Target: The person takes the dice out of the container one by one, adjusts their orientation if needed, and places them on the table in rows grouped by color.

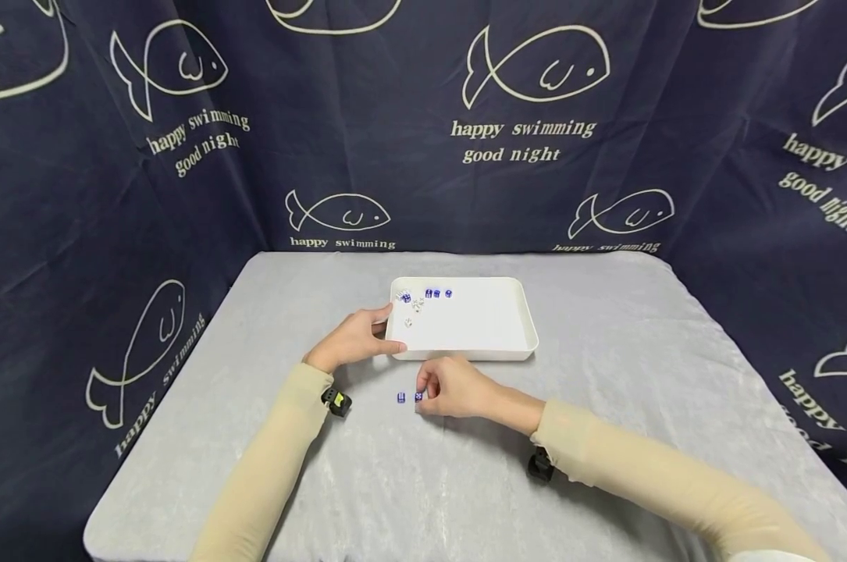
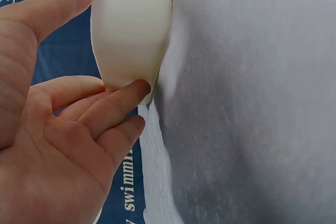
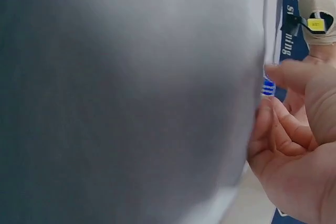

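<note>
My right hand [image 1: 458, 388] pinches a blue die [image 1: 418, 396] between thumb and fingertips, low over the table in front of the tray. Just left of it sits another blue die [image 1: 401, 397] with white marks. In the right wrist view, blue [image 3: 268, 86] shows between thumb and index finger. My left hand [image 1: 356, 337] holds the left end of a shallow white tray [image 1: 465, 354], thumb at the front corner and fingers along the end wall [image 2: 131, 30]. Inside, three blue dice [image 1: 436, 294] stand along the back; a further blue die [image 1: 406, 298] lies among several clear dice [image 1: 418, 305] at the left.
A grey cloth [image 1: 620, 351] covers the table. Dark blue curtains [image 1: 423, 156] with fish drawings and lettering hang behind it and at both sides. Black cameras are strapped to the left wrist [image 1: 336, 402] and the right wrist [image 1: 540, 464].
</note>
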`<state>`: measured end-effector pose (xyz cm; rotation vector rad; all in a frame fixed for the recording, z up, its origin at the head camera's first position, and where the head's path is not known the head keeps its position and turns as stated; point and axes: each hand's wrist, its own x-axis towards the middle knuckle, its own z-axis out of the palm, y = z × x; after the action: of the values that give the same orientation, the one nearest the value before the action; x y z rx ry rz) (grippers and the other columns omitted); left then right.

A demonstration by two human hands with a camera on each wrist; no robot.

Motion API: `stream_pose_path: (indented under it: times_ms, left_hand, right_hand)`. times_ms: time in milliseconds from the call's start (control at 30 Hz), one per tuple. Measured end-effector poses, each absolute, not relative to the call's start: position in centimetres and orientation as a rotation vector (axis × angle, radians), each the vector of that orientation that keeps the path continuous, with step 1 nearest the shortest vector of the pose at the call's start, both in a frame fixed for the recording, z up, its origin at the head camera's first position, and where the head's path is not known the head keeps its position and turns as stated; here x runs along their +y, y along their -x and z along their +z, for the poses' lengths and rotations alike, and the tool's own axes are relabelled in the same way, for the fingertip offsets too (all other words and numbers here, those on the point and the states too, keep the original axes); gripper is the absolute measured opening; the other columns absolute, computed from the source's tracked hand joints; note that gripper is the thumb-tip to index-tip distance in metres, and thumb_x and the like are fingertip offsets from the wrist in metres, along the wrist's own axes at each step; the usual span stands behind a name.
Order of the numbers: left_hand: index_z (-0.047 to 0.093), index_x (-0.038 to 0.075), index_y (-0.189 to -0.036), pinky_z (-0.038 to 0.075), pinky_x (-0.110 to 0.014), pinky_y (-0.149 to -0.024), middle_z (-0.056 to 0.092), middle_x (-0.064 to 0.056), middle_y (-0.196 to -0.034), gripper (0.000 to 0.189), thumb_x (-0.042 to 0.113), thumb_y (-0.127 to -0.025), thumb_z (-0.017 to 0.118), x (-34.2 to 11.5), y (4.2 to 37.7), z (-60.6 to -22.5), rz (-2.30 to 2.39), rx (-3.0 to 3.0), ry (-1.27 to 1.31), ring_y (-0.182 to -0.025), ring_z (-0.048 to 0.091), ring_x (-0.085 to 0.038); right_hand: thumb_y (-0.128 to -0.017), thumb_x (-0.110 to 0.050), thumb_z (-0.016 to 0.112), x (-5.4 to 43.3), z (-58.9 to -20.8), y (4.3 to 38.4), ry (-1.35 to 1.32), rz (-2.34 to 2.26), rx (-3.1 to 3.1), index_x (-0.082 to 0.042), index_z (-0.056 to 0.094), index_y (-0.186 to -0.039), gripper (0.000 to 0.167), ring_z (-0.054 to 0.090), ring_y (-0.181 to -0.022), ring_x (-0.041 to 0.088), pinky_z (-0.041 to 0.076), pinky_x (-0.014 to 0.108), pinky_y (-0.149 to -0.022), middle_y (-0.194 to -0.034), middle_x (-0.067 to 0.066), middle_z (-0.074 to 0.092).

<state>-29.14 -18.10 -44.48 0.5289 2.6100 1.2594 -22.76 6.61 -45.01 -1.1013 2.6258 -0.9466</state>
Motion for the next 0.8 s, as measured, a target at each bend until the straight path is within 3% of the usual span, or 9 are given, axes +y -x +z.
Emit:
stream_pose_path:
  times_ms: [167, 367, 600, 800]
  left_hand:
    - [0.032, -0.004, -0.158, 0.045, -0.037, -0.115, 0.039, -0.017, -0.162, 0.098, 0.036, -0.087, 0.086, -18.1, 29.1, -44.4, 1.239, 2.624, -0.527, -0.137, 0.055, -0.024]
    - [0.033, -0.004, -0.158, 0.045, -0.04, -0.115, 0.038, -0.018, -0.162, 0.096, 0.033, -0.087, 0.086, -18.2, 29.2, -44.4, 1.238, 2.629, -0.514, -0.138, 0.055, -0.026]
    - [0.031, -0.003, -0.159, 0.044, -0.035, -0.114, 0.036, -0.014, -0.164, 0.103, 0.04, -0.083, 0.088, -18.2, 29.3, -44.7, 1.246, 2.6, -0.481, -0.139, 0.053, -0.023]
    - [0.032, -0.001, -0.159, 0.045, -0.036, -0.114, 0.036, -0.013, -0.164, 0.103, 0.039, -0.083, 0.089, -18.1, 29.4, -44.6, 1.26, 2.601, -0.469, -0.139, 0.054, -0.023]
  right_hand:
    - [-0.085, -0.021, 0.085, 7.5, -42.7, 23.9, 1.053, -1.041, 2.668, -0.013, 0.071, -0.094, 0.018, 0.059, -0.057, 0.004, 0.052, 0.023, -0.055, -0.068, -0.011, 0.065]
    - [-0.086, -0.018, 0.083, 9.0, -41.0, 28.6, 0.912, -1.149, 2.902, -0.011, 0.075, -0.093, 0.013, 0.057, -0.057, 0.008, 0.05, 0.026, -0.057, -0.068, -0.006, 0.066]
    - [-0.085, -0.022, 0.08, 11.1, -41.6, 34.2, 0.598, -1.182, 3.033, -0.011, 0.078, -0.101, 0.019, 0.058, -0.06, 0.012, 0.047, 0.03, -0.062, -0.074, -0.001, 0.071]
    - [-0.085, -0.017, 0.077, 11.3, -42.6, 36.9, 0.469, -1.208, 3.024, -0.005, 0.078, -0.108, 0.026, 0.062, -0.067, 0.014, 0.049, 0.028, -0.066, -0.082, 0.006, 0.074]
